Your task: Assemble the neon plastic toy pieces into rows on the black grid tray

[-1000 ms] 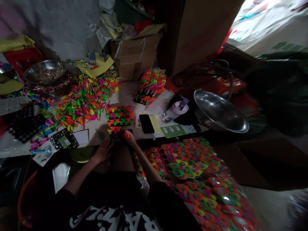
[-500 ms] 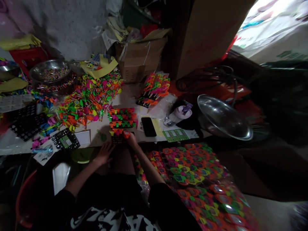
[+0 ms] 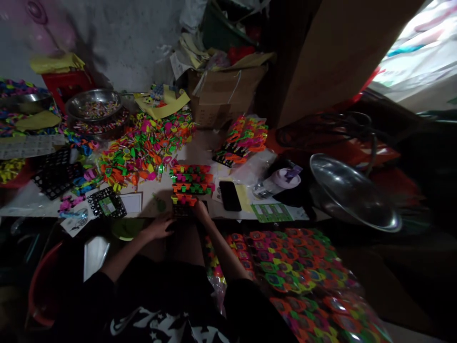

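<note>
Left hand [image 3: 159,227] spread flat on worktop [image 3: 150,202] edge, right hand [image 3: 201,209] fingertips pressing black grid tray [image 3: 183,209] holding rows of neon clips [image 3: 191,178], steel bowl [image 3: 94,105] of beads behind, empty steel bowl [image 3: 352,193] right

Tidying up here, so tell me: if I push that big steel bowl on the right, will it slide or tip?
The steel bowl already sits tilted, so a push would probably rock or tip it. Its rounded, shiny metal looks slippery and apt to slide. It appears empty, so likely light.
</note>
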{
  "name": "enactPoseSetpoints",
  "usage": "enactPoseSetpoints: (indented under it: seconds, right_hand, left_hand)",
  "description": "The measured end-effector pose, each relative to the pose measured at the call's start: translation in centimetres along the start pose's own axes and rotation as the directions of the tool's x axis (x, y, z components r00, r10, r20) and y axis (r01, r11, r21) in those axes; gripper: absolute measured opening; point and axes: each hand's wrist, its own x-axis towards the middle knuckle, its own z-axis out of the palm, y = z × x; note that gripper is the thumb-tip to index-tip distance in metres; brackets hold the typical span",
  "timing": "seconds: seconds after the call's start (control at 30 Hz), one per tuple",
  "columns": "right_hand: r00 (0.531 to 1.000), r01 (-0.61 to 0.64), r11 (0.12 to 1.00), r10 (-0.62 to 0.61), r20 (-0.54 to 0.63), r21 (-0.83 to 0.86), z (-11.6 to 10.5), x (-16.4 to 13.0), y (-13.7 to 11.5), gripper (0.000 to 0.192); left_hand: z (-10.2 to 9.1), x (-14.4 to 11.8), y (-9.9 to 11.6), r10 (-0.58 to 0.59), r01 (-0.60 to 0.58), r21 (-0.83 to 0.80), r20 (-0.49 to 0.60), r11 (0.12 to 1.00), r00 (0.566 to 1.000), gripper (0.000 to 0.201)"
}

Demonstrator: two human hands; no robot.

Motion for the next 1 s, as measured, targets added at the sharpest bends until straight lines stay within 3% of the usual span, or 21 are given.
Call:
enactPoseSetpoints:
  seconds: [0.1,0.2,0.27,0.3,0.33,0.43,0.5,0.63,0.77,0.9,1.0]
  right_hand:
    - [0.999,0.041,0.999,-0.041,-0.017,0.001,0.5,-0.8,0.2,0.029]
    - [0.994,0.073,0.995,-0.067,-0.089,0.07,0.7,-1.8,0.6,0.038]
    - [0.986,0.099,0.989,-0.083,-0.143,0.11,0.4,-2.6,0.8,0.042]
    - [0.981,0.121,0.984,-0.099,-0.168,0.127,0.2,-3.0,0.8,0.041]
    - [0.974,0.147,0.979,-0.119,-0.192,0.141,-0.2,-3.4,0.8,0.039]
    - [0.956,0.198,0.969,-0.159,-0.246,0.145,-1.2,-5.0,0.5,0.033]
    - [0.953,0.197,0.971,-0.157,-0.259,0.135,-1.7,-6.2,0.3,0.031]
    - [0.964,0.168,0.976,-0.133,-0.229,0.14,-1.9,-8.4,-0.3,0.03]
    - [0.97,0.19,0.976,-0.17,-0.173,0.109,-1.5,-10.1,-1.7,0.028]
    - [0.97,0.241,0.969,-0.239,-0.054,0.049,-0.4,-10.9,-4.4,0.029]
    - [0.957,0.285,0.958,-0.286,0.041,0.026,0.7,-10.8,-6.7,0.034]
  left_hand:
    - [-3.7,1.9,-2.4,-0.216,0.198,-0.136,-0.134,0.971,0.967,0.043]
    - [-7.9,3.9,-5.6,-0.395,0.368,-0.142,-0.322,0.919,0.861,0.04]
    - [-10.1,5.0,-7.6,-0.489,0.486,-0.109,-0.377,0.867,0.787,0.039]
    - [-10.9,5.4,-8.4,-0.513,0.529,-0.07,-0.378,0.846,0.771,0.04]
    - [-11.4,5.8,-9.0,-0.519,0.55,-0.023,-0.366,0.835,0.772,0.041]
    - [-11.6,6.5,-9.7,-0.468,0.513,0.084,-0.303,0.854,0.83,0.039]
    - [-10.9,6.7,-9.3,-0.465,0.508,0.093,-0.289,0.856,0.837,0.043]
    - [-9.1,6.2,-7.1,-0.531,0.563,0.083,-0.245,0.822,0.811,0.057]
    - [-8.9,4.6,-4.4,-0.542,0.561,0.06,-0.197,0.825,0.817,0.067]
    - [-10.0,2.8,-1.9,-0.58,0.587,-0.04,-0.215,0.809,0.786,0.058]
    - [-9.9,1.6,-0.4,-0.593,0.534,-0.277,-0.217,0.799,0.775,0.041]
